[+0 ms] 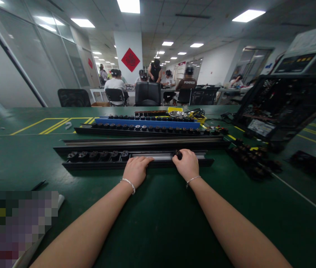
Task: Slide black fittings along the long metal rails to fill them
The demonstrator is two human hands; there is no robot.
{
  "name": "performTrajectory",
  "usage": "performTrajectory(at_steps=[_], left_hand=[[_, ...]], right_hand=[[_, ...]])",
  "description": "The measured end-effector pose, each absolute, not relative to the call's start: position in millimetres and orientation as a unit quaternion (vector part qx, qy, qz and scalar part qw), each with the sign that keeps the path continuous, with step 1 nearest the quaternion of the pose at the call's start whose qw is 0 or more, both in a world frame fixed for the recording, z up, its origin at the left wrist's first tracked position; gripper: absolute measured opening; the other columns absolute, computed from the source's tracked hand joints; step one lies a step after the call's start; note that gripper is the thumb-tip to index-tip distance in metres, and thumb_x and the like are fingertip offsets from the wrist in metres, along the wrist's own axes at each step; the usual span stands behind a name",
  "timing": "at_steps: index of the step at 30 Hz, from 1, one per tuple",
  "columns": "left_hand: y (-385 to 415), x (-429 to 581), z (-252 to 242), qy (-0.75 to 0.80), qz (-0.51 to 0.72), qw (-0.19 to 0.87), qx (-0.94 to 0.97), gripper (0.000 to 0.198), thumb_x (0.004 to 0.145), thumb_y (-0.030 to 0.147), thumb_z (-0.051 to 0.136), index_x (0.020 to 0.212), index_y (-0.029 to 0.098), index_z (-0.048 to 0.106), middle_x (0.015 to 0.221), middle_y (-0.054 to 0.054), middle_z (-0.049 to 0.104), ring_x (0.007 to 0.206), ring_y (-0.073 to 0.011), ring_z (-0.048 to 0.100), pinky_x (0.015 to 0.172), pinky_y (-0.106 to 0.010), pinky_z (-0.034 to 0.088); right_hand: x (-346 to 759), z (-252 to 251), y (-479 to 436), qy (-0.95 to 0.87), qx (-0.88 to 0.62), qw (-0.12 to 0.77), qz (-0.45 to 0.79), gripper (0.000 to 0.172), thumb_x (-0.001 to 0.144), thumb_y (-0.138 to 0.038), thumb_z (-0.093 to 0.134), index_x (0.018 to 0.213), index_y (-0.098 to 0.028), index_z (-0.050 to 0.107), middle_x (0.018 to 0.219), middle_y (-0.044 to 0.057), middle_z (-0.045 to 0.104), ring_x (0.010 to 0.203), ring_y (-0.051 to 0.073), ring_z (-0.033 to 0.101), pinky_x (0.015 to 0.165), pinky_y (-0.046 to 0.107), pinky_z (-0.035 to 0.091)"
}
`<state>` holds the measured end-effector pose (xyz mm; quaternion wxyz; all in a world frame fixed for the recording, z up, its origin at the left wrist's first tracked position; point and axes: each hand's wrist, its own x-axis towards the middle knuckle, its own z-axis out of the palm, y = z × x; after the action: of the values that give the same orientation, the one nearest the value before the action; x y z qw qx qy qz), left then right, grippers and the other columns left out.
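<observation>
A long black channel (91,164) with a grey metal inside lies crosswise on the green table in front of me. Several round black socket-like modules (104,156) sit in a row in its left part. Just right of that row, my left hand (136,169) is closed on the channel, its fingers over the near wall. My right hand (186,163) pinches one loose black module (177,154) at the channel's right part. Whether this module touches the channel floor is hidden by the fingers.
Behind lie another black channel (147,142), a module-filled black channel (113,129) and a blue one (147,122). Loose black modules (254,160) are piled at right, near a dark equipment case (283,104). A pen (39,185) lies left. Several people sit beyond the table.
</observation>
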<state>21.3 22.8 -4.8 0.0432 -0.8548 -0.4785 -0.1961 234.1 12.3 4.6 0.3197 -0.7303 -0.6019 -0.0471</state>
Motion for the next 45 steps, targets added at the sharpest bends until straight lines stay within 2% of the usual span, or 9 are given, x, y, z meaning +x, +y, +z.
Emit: performTrajectory(at_steps=[26,45], left_hand=[[23.9,20.9,-5.6,-0.478,-0.197,0.044,-0.855,0.039,0.086,0.014,0.041,0.118,0.03,0.055,0.106,-0.002,0.065,0.097,-0.019,0.057,0.082,-0.035,0.038],[22.8,21.2,-4.5,-0.482,-0.19,0.046,-0.854,0.039,0.085,0.014,0.042,0.118,0.031,0.055,0.105,-0.002,0.065,0.096,-0.0188,0.056,0.082,-0.034,0.038]], right_hand=[[256.0,9.6,9.5,-0.568,-0.761,0.308,-0.058,0.027,0.072,-0.035,0.048,0.079,-0.016,0.066,0.094,0.009,0.064,0.087,0.022,0.053,0.077,0.033,0.039],[269.0,10.9,9.1,-0.539,-0.784,0.295,-0.084,0.028,0.071,-0.035,0.048,0.08,-0.016,0.067,0.089,0.01,0.065,0.085,0.022,0.055,0.076,0.032,0.038]])
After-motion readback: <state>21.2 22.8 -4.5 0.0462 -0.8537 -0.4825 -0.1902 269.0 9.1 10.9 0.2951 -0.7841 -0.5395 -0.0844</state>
